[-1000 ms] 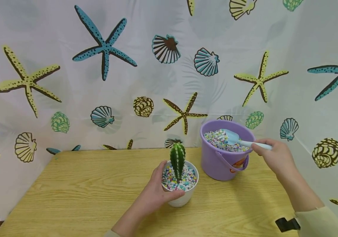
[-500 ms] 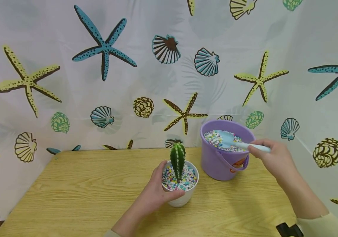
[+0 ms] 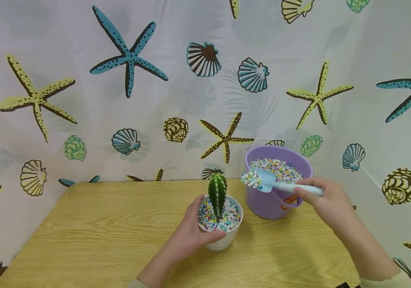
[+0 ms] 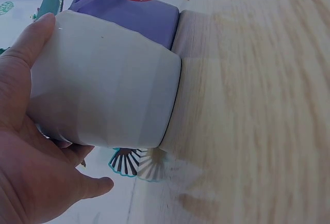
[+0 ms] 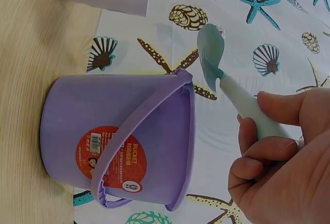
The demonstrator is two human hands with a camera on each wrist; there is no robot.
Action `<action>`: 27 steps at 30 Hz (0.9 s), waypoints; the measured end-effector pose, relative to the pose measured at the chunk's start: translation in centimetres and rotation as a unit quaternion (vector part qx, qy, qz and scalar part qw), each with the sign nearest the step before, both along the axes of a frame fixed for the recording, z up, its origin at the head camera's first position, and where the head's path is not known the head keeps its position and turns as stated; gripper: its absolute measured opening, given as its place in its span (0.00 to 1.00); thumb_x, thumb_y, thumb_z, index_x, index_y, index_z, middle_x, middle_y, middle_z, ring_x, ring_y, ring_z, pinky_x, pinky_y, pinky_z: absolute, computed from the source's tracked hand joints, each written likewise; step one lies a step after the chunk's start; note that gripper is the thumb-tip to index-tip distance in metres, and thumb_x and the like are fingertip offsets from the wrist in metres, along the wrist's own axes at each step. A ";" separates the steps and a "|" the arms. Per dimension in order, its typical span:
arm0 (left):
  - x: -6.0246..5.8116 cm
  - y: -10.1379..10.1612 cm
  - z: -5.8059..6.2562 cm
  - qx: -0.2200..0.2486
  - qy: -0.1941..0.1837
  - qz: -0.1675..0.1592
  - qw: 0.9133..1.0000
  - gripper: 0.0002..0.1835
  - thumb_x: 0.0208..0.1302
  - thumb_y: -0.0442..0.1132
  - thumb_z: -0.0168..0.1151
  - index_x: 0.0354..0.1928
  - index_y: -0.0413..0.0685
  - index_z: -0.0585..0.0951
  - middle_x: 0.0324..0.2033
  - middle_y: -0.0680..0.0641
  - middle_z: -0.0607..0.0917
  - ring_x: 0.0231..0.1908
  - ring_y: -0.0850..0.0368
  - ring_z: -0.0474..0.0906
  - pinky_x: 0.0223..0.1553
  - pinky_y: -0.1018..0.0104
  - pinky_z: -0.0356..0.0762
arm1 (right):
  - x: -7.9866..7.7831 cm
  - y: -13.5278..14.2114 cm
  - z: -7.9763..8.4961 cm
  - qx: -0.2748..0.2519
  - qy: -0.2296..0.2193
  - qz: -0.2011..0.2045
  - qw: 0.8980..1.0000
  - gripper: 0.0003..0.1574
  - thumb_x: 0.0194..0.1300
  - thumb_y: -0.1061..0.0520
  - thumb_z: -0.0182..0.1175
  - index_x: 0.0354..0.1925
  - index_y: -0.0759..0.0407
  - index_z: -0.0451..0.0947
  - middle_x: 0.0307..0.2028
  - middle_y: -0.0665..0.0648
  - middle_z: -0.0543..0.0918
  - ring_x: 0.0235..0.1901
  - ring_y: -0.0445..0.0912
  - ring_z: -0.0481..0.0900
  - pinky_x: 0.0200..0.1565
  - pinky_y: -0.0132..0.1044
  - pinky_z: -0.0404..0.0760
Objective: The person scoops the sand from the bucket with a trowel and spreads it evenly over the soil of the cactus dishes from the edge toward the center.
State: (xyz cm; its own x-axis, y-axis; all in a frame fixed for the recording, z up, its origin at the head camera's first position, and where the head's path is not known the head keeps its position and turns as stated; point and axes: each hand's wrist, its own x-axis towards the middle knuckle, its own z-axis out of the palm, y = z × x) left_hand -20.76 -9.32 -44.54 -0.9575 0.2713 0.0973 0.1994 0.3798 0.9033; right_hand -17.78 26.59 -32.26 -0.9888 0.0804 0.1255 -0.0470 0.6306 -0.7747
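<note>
My left hand (image 3: 190, 237) grips the side of a white pot (image 3: 223, 242), thumb at the front and fingers round the left side. In the pot a green cactus (image 3: 217, 196) stands upright among colourful pebbles (image 3: 230, 218). My right hand (image 3: 331, 200) holds a light blue toy shovel (image 3: 267, 179) by its handle, the fingers curled round it in the right wrist view. Small multicoloured pebbles (image 3: 251, 179) are heaped on the blade, which is over the left front rim of a purple bucket (image 3: 264, 206). More pebbles fill much of the bucket. The left wrist view shows the pot's white wall (image 4: 108, 79) resting on the table.
The wooden table (image 3: 112, 232) carries the pot and the bucket, which stands behind and right of the pot. A curtain (image 3: 148, 100) printed with starfish and shells hangs along the back and right side. The bucket's handle (image 5: 139, 126) hangs down its front.
My right hand has lifted the shovel out of the bucket's pebbles with a load on it and moved it left, to the rim. My left hand stays on the pot.
</note>
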 end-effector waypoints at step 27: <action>-0.1 0.0 -0.5 -0.014 0.000 0.005 1.000 0.70 0.57 0.63 0.86 0.90 0.53 0.50 0.86 0.38 0.55 0.82 0.33 0.57 0.77 0.30 0.60 | 1.6 -2.6 -2.3 0.071 0.026 0.036 0.996 0.18 0.77 0.43 0.72 0.55 0.52 0.89 0.32 0.53 0.81 0.30 0.49 0.72 0.30 0.40 0.73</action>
State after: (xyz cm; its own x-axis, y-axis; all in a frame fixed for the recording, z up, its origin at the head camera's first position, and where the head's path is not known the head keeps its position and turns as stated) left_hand -20.82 -9.31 -45.02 -0.9602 0.2642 0.0905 0.1960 0.4067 0.8923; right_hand -16.15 24.01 -34.57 -0.9831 -0.0134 0.1827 -0.1350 0.7272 -0.6730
